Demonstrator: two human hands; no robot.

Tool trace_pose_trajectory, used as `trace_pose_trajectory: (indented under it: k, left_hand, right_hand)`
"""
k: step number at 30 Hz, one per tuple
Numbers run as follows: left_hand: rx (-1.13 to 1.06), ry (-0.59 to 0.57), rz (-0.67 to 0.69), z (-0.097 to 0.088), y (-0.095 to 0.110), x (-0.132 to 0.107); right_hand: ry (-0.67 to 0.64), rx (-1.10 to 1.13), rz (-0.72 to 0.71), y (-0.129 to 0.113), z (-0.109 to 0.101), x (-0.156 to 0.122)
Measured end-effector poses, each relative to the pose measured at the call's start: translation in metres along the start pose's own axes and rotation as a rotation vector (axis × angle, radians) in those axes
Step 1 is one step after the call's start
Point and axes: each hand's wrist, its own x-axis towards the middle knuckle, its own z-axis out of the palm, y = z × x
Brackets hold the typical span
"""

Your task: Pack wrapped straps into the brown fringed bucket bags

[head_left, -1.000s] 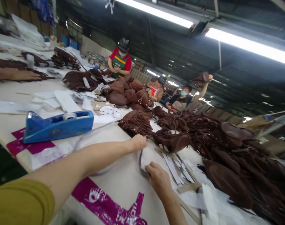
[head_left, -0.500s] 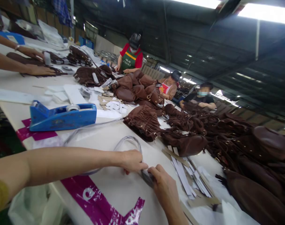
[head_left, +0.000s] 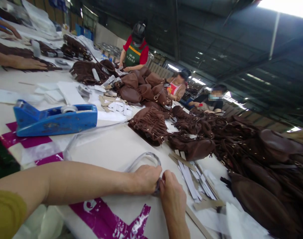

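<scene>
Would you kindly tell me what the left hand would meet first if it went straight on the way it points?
Most likely the right hand, just beyond the looped strip that the left hand grips; whether the hands already touch is unclear.

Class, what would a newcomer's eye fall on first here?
Probably the heap of dark brown bags, spreading across the table from the middle to the right edge. Next, the bright blue tape dispenser on the left. Then, low in the centre, the left hand and right hand, close together on a greyish plastic loop.
</scene>
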Motion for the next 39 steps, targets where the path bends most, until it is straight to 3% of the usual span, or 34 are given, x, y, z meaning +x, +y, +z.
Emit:
trace_pose_trajectory:
  k: [4,6,10,12,15,21,24,29,33,36,39]
  left_hand:
    - [0.008,-0.012,-0.024,-0.003,0.004,-0.002]
    - [-0.006,-0.019,-0.034,-0.005,0.004,-0.001]
    - [-0.028,-0.028,-0.053,-0.004,0.001,-0.001]
    - [-0.042,-0.027,-0.055,-0.004,0.001,-0.002]
    - [-0.069,-0.021,-0.046,-0.005,-0.001,-0.004]
    - [-0.15,-0.022,-0.03,-0.008,-0.013,-0.002]
    - [-0.195,-0.033,-0.035,-0.01,-0.019,0.002]
    - [-0.292,-0.088,-0.015,-0.012,-0.023,0.005]
    - [-0.398,-0.188,-0.053,-0.006,-0.025,0.007]
    - [-0.521,-0.259,-0.097,-0.002,-0.027,0.011]
    - [-0.524,-0.128,0.033,-0.003,-0.029,0.011]
  right_hand:
    - [0.014,-0.164,0.052,-0.01,-0.002,-0.004]
    - [-0.011,-0.028,0.122,-0.01,-0.001,-0.006]
    - [-0.078,0.446,0.35,-0.007,-0.004,-0.011]
    - [-0.135,0.548,0.387,-0.009,-0.009,-0.014]
    - [-0.194,0.543,0.36,-0.016,-0.015,-0.014]
    - [-0.158,0.43,0.445,-0.021,-0.008,0.005]
    - [-0.195,0.403,0.363,-0.017,-0.006,0.013]
    - [-0.311,0.349,0.041,-0.008,-0.021,0.018]
    - [-0.414,0.324,-0.185,0.002,-0.034,0.018]
    - [-0.448,0.325,-0.261,0.009,-0.037,0.011]
    - [-0.425,0.323,-0.263,0.013,-0.035,0.001]
